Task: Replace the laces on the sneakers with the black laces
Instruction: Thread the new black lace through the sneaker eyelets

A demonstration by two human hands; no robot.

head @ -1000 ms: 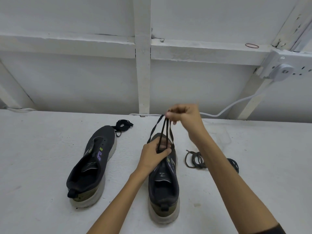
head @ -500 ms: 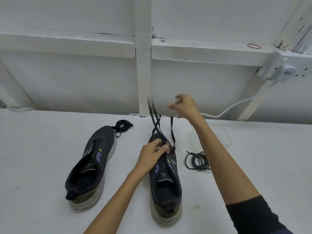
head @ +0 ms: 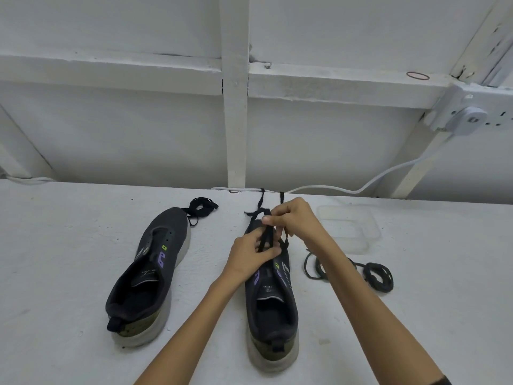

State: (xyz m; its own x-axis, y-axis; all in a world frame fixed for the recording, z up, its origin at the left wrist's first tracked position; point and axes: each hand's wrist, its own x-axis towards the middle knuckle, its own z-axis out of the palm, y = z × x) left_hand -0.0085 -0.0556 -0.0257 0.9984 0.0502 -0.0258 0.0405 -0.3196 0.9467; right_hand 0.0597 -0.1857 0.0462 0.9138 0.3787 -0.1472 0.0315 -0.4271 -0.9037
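White tabletop (head: 69, 245): left hand (head: 248, 258) and right hand (head: 295, 220), fingers curled around black lace (head: 265, 238) over sneaker (head: 273, 304).

A bare workroom: white-painted bench (head: 83, 273), timber-framed wall (head: 111, 129), mounted power strip (head: 469, 118)

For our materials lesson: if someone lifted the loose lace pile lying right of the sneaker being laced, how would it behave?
Probably floppy: the lace pile lies in slack loops. Likely light, being thin cord. It would probably trail and unwind rather than lift whole, since only its right end looks wound tight.
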